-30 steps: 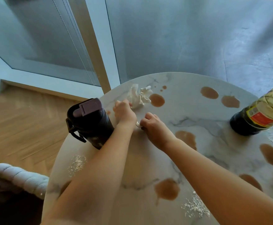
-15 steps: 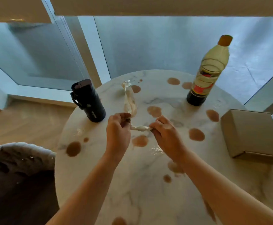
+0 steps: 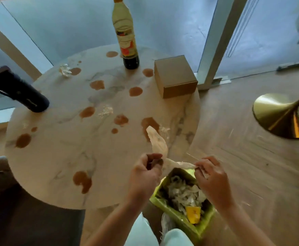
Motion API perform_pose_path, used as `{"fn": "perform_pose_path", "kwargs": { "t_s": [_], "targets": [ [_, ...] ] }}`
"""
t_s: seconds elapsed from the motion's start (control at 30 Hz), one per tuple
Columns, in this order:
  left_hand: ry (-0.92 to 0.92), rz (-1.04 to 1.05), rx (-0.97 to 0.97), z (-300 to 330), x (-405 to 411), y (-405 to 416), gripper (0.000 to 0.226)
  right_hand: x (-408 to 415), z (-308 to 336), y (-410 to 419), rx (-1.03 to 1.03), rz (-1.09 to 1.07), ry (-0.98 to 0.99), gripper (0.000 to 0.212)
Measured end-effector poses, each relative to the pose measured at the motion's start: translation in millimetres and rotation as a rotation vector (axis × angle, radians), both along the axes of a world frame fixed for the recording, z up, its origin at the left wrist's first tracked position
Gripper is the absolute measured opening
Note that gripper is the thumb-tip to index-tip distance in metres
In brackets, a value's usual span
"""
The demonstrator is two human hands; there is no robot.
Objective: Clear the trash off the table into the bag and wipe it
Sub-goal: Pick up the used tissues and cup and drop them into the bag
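Hands, left hand (image 3: pixel 146 172) and right hand (image 3: pixel 211 176), now pinch the tissue (image 3: pixel 158 145) over the green bag (image 3: pixel 184 221) at the bench's (image 3: pixel 56 166) five o'clock, ready to drop.

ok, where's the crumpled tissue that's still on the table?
Head view: the crumpled tissue sits at the table's far left edge, beside a brown spill, between the black flask and the sauce bottle.
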State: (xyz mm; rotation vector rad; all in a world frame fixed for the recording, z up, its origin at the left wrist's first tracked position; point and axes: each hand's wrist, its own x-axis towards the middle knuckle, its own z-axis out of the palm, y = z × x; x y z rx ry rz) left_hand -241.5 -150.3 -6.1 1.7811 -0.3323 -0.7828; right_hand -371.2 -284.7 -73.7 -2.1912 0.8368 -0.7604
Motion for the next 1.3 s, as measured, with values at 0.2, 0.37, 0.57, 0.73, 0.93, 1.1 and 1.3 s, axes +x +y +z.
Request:
{"fn": "perform_pose_path", "kwargs": {
  "t_s": [0.2, 0.37, 0.57, 0.73, 0.93, 1.1, 1.3],
  "targets": [
    [0.002, -0.321, 0.198, -42.4, -64.4, -12.1, 0.019, -87.9, -79.8, 12.4, 0.252, -0.263, 0.323, 0.012],
    [-0.173, -0.554, 0.365, -109.0, -77.9, -27.7, 0.017, -111.1, -162.5, 19.4, 0.705, -0.438, 0.628, 0.011],
    [-0.275, -0.773, 0.648, -229.8, -69.4, -55.3, 0.026, -99.8, -249.9, 23.8, 0.835, -0.337, 0.801, 0.016],
    [-0.217, -0.870, 0.805, -309.1, -67.7, -69.8, 0.029, -83.9, -294.0, 20.4, 0.903, -0.301, 0.798, 0.020],
    [-0.200, -0.916, 0.854, -311.3, -72.1, -77.5, 0.037, -88.2, -285.3, 16.2, 1.003, -0.359, 0.712, 0.031],
    [-0.183, -0.905, 0.767, -252.2, -74.7, -77.5, 0.034, -83.8, -226.4, 11.1, 0.970, -0.355, 0.585, 0.030],
    [-0.209, -0.980, 0.567, -134.8, -74.0, -71.7, 0.032, -52.6, -116.8, 1.8, 0.731, -0.264, 0.367, 0.024]
  ]
}}
